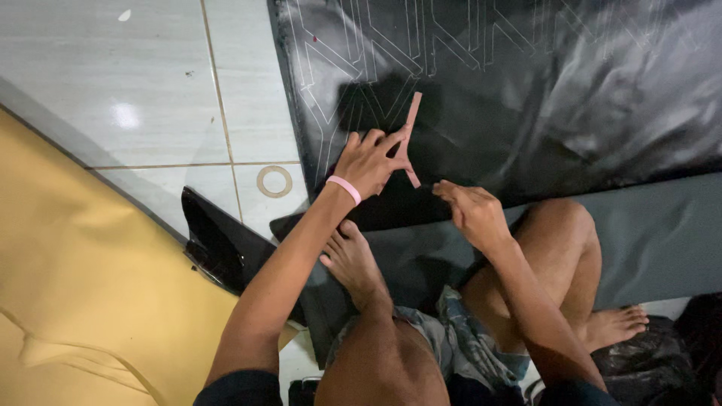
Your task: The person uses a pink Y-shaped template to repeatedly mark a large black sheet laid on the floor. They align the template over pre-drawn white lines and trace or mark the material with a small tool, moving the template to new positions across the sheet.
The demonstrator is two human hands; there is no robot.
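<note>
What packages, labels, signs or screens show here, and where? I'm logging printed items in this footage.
No packages, labels, signs or screens show.
Black sheet: on the floor ahead, marked only with pale traced outlines.
Pinkish template strip: narrow, held flat on the sheet by the left hand.

Black sheet (526,98) runs past the top edge (its traced outlines cut off)

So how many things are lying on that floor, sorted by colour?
Black: 1, the big sheet with pale traced outlines.
Grey: 1, the sheet below it.
Yellow: 1, the sheet on the person's left.
Pinkish: 1, the template strip under the left hand.
Pale: 1, the tape ring on the tiles.
Total: 5
</note>
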